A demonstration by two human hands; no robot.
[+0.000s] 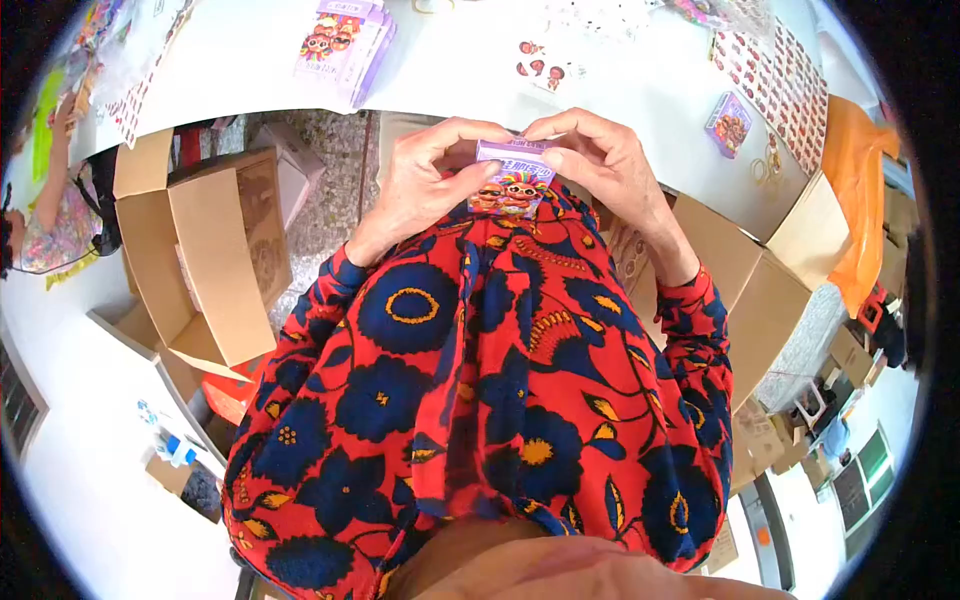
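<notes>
Box [512,195], small and purple, sits before the person's belly at the near edge of the table [440,65], pinched from both sides: the left hand's [428,172] thumb presses the printed front and the right hand's [603,160] thumb the upper right corner (the fingers behind are partly hidden), probably to keep it steady and square. A pile of purple boxes [345,50] lies farther in, seemingly out of the elbows' way, while an open carton [222,255] stands below on the left, perhaps to spare tabletop.

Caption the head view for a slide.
Left hand and right hand hold a purple box near the edge of a white table.
</notes>
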